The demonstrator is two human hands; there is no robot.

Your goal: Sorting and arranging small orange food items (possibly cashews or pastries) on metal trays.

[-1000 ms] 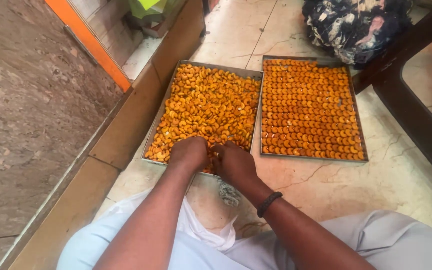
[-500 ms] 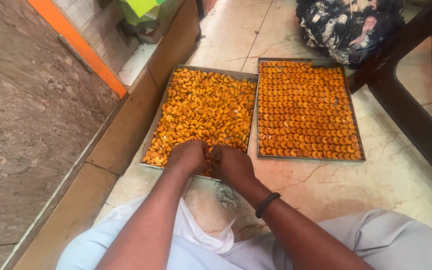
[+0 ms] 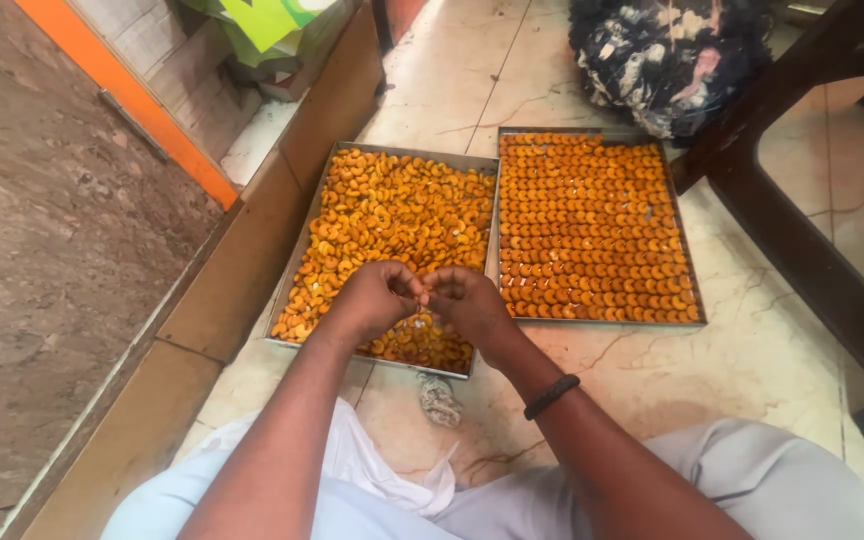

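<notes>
A: What could slip here?

B: The left hand (image 3: 377,297) and right hand (image 3: 467,300) meet fingertip to fingertip over the near edge of the left tray (image 3: 304,255). Whatever they pinch is hidden; a small piece could drop among the loose snacks (image 3: 392,215), or a wrist could scatter them.

A: And the right tray (image 3: 690,265)?

B: Neat rows (image 3: 592,225), just beside; a stray elbow might disturb them. Both forearms reach forward, fingers curled inward.

A snack-making workshop: metal trays (image 3: 304,262) of orange fried pieces on tiled floor (image 3: 762,350).
</notes>
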